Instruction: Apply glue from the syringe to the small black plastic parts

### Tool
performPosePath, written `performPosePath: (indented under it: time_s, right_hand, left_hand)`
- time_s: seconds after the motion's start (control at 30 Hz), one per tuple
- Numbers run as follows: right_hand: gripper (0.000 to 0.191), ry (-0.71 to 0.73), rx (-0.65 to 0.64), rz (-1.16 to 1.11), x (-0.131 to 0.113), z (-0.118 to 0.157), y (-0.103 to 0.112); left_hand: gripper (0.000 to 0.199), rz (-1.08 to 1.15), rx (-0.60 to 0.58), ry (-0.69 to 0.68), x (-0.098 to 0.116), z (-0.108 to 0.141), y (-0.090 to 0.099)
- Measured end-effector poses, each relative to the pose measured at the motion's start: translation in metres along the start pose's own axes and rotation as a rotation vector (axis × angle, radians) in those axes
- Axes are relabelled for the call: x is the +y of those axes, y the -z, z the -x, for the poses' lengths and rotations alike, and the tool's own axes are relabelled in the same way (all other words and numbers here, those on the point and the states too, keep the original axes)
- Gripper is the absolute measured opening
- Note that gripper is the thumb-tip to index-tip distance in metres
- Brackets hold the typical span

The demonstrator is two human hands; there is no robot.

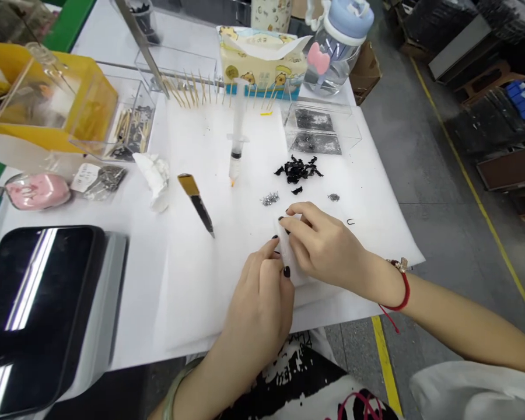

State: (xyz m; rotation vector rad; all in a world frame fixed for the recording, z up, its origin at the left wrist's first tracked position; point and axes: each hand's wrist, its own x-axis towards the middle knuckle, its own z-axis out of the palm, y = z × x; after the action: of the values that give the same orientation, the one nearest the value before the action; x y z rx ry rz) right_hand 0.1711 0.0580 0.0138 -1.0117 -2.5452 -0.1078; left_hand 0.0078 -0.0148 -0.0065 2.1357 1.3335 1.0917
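Over the front of the white foam sheet (245, 227), my left hand (262, 291) and my right hand (328, 245) meet around a narrow, whitish translucent piece (289, 248). Fingertips of both hands are pressed on it; part of it is hidden under my right fingers. Beyond them lie a pile of black bits (298, 169), a small heap of silvery pieces (270, 199) and a smaller heap (333, 198). A tiny U-shaped wire (350, 221) is right of my right hand. Tweezers (196, 204) lie to the left, and a syringe (236, 146) farther back.
Behind stand a row of toothpicks (192, 90), a tissue pack (262, 64), a clear box (321, 131) and a water bottle (336, 46). At left are a yellow bin (91, 87), a pink case (39, 191), crumpled tissue (154, 181) and a black-topped device (30, 315).
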Motion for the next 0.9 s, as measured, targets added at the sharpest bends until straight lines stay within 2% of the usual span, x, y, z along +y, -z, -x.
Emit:
performPosePath:
  time_s: [0.13,0.33,0.5,0.73,0.9]
  right_hand:
    - [0.021,0.002,0.035,-0.017,-0.001,0.006,0.002]
    - [0.011,-0.067,-0.06,-0.006,-0.003,0.007,-0.005]
    - [0.016,-0.149,-0.118,-0.03,-0.005,0.009,-0.011]
    - [0.03,-0.147,-0.145,-0.096,-0.008,0.007,-0.007]
    - [0.018,-0.147,-0.144,-0.079,-0.006,0.007,-0.009]
  left_hand:
    - [0.014,0.004,-0.005,0.022,-0.002,0.001,-0.001]
    - [0.013,-0.019,-0.022,0.068,-0.001,0.001,0.0]
    - [0.012,-0.051,-0.041,0.102,0.0,0.001,0.001]
    - [0.011,-0.058,-0.049,0.121,-0.001,0.002,0.003]
    - [0.009,-0.09,-0.076,0.152,-0.001,0.002,0.003]
